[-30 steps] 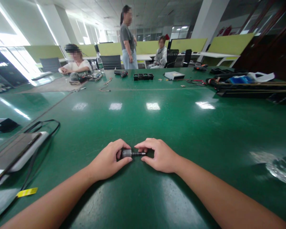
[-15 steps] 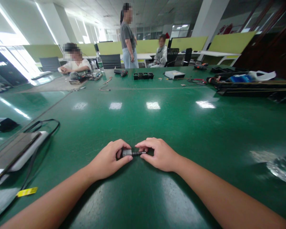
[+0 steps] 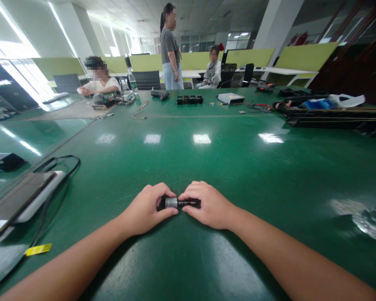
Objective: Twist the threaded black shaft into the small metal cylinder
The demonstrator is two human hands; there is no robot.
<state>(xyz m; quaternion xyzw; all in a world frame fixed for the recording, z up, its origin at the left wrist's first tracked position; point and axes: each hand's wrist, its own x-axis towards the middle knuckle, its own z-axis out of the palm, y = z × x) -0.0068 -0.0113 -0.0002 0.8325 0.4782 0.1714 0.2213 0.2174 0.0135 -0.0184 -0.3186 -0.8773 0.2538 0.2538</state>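
While our left hand grips the metal cylinder, our right hand curls around its dark rod; contact is unclear.

Towards the front edge of the worktop, a metal part is sitting between left hand and right hand. A phone is resting toward the front left corner; over to the right a dish is standing. Along the far edge, a bottle, a drill and a box are running left to right.
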